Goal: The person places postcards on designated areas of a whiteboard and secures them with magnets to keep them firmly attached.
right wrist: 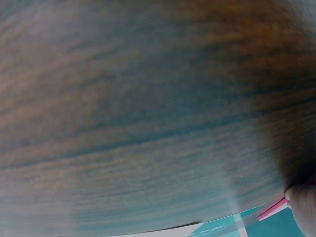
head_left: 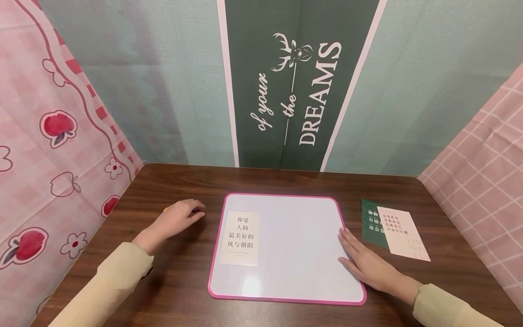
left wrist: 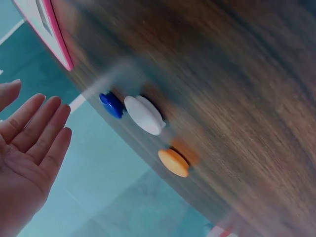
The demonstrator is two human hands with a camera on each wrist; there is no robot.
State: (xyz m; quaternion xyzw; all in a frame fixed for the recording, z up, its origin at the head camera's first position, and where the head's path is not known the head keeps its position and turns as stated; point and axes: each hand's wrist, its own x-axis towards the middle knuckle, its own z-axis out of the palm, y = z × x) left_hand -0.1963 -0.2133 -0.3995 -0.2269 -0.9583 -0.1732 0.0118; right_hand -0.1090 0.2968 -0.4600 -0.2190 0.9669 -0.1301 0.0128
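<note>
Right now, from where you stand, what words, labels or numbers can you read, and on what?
"of your", "the", "DREAMS": dark green cloth panel.
"你是人间最美好的风与朝阳": white card on the whiteboard; its small bottom print is too tiny to read.
"有…", "还会…": green card, partly covered.
Pale card: too blurred to read surely.
</note>
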